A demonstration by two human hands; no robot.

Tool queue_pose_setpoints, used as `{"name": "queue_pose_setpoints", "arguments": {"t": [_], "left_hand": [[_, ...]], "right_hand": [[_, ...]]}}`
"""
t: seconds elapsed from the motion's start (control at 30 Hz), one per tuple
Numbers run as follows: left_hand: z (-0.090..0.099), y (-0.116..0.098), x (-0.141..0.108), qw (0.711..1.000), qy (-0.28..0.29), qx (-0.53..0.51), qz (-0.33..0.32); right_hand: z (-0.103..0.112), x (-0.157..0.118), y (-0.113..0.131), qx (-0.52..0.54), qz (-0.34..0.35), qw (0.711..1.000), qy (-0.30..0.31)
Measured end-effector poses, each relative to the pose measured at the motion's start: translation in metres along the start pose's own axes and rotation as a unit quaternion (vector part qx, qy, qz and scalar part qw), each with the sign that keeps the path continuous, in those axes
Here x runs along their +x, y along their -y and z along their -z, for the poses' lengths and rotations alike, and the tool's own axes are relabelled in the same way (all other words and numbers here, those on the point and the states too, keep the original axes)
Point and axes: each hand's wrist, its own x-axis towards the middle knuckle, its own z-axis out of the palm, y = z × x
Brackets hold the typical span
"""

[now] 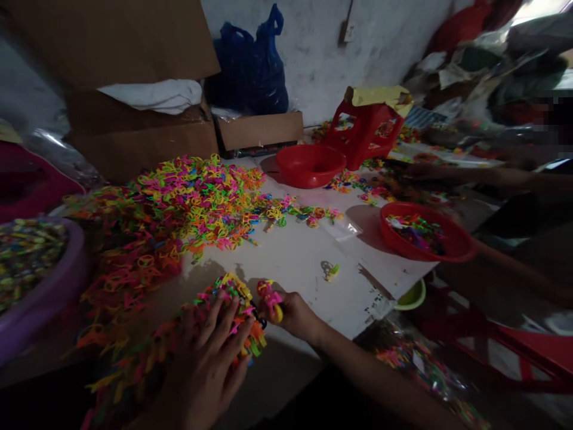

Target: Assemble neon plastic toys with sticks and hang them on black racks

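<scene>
My left hand (212,358) lies with fingers spread over a near heap of small bright plastic pieces (239,289), close to the table's front edge. To its right, my right hand (295,315) is closed round a small pink and yellow plastic toy (270,300), held just above the table. The toy's exact kind is hard to make out in the dim light. Behind both hands rises a large pile of similar pieces (192,197) in pink, yellow, green and orange. A single yellow-green piece (332,272) lies apart on the white tabletop (290,257).
A purple basin (74,263) of small pieces stands at the left. Two red basins (311,173) (430,251) and a red stool (358,134) sit farther back and right. Cardboard boxes (147,134) line the wall. Another person's arm (483,176) reaches in from the right.
</scene>
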Motion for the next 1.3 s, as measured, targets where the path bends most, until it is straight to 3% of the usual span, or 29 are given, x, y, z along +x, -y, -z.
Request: {"name": "queue_pose_setpoints", "arguments": {"t": [0.13,0.3,0.47,0.6,0.7,0.8,0.93,1.03,1.1,1.17,1.23,1.3], "left_hand": [[-0.005,0.0,-0.005,1.0,-0.015,-0.025,0.0],[-0.006,0.001,-0.006,0.998,-0.024,-0.055,-0.015],[-0.002,-0.005,0.001,0.997,-0.019,-0.074,0.003],[0.014,0.001,0.0,0.996,0.015,-0.086,0.02],[0.036,0.018,-0.016,0.989,-0.012,-0.117,0.089],[0.059,0.033,-0.048,0.97,-0.064,-0.129,0.195],[0.081,0.035,-0.102,0.95,-0.105,-0.141,0.257],[0.085,0.019,-0.144,0.892,-0.144,-0.177,0.391],[0.077,0.003,-0.17,0.813,-0.174,-0.229,0.507],[0.058,-0.014,-0.189,0.725,-0.194,-0.311,0.583],[0.038,-0.029,-0.198,0.658,-0.195,-0.395,0.611],[0.024,-0.037,-0.195,0.645,-0.207,-0.409,0.611]], "right_hand": [[0.0,-0.003,0.006,-0.098,0.07,0.991,0.058],[0.003,0.005,0.011,-0.243,0.146,0.954,0.094],[0.002,0.014,0.004,-0.259,0.18,0.941,0.119],[0.006,0.005,-0.006,-0.216,0.169,0.96,0.058],[0.005,-0.013,0.005,-0.222,0.157,0.958,-0.087],[-0.007,-0.03,0.031,-0.277,0.222,0.917,-0.184],[-0.033,-0.038,0.05,-0.389,0.317,0.852,-0.15],[-0.039,-0.038,0.047,-0.447,0.319,0.827,-0.118],[-0.036,-0.041,0.045,-0.435,0.306,0.84,-0.108],[-0.033,-0.049,0.047,-0.391,0.277,0.863,-0.162],[-0.037,-0.06,0.053,-0.352,0.254,0.869,-0.238],[-0.05,-0.068,0.061,-0.361,0.268,0.859,-0.244]]}}
